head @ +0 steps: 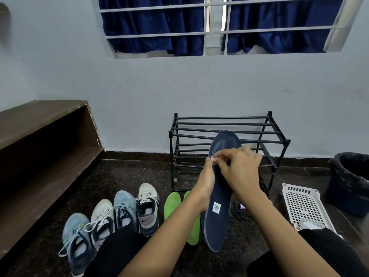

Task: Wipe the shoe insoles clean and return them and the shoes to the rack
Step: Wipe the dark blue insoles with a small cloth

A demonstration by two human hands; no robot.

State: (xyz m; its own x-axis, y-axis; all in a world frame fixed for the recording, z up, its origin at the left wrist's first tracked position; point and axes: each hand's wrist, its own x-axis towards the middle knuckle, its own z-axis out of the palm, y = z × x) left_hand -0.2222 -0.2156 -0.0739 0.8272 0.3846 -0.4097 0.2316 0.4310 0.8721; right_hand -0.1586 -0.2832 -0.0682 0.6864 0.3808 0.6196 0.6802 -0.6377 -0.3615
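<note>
As left hand (205,182) holds it, insole (218,196) upright, toe up

1. The rack (219,123) stands on the floor (129,172) against the wall, below the window (215,27).
2. A low shelf unit (40,120) runs along the floor's left side.
3. Four shoes (124,210) sit in a row on the floor, left of the rack and nearer the person.
4. Just right of the shoes, two insoles (172,204) lie flat on the floor.
5. A third insole (218,222) stands upright before the rack. The left hand (205,182) grips its left edge, and the right hand (241,170) pinches a scrap (212,159), perhaps a wipe, there.
6. A basket (303,206) lies right of the rack, with a bin (351,186) behind it, further right.
</note>
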